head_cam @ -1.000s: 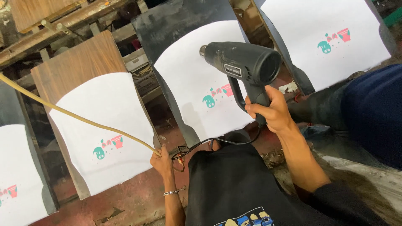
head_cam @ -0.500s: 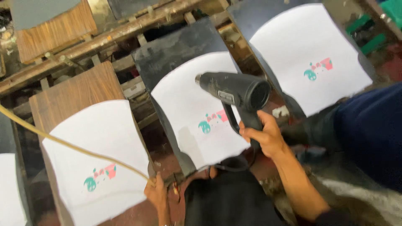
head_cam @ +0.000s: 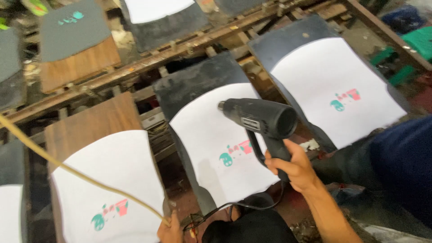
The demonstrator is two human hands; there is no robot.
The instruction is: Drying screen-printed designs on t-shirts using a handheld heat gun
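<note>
My right hand (head_cam: 292,168) is wrapped tight around the grip of a black heat gun (head_cam: 261,119), fingers closed on the handle. The gun sits directly above that hand, its barrel pointing left and far, with the round rear end facing me and the nozzle hovering over the middle white sheet (head_cam: 220,144). A black cord (head_cam: 238,206) loops from the handle's base down toward the near edge.

The sheet under the nozzle is smooth white material with a curved far edge, carrying a small teal and pink print near its centre. It lies on a dark, matte, worn board (head_cam: 198,83). To the left, a similar white sheet (head_cam: 108,180) rests on a wood-grain board (head_cam: 90,123); to the right, another white printed sheet (head_cam: 333,87) lies on a dark board. Rough wooden rails (head_cam: 148,67) run behind them.

My left hand (head_cam: 170,230) shows only partly at the near edge, fingers curled closed around a thin tan hose (head_cam: 67,168) that stretches away to the far left.
</note>
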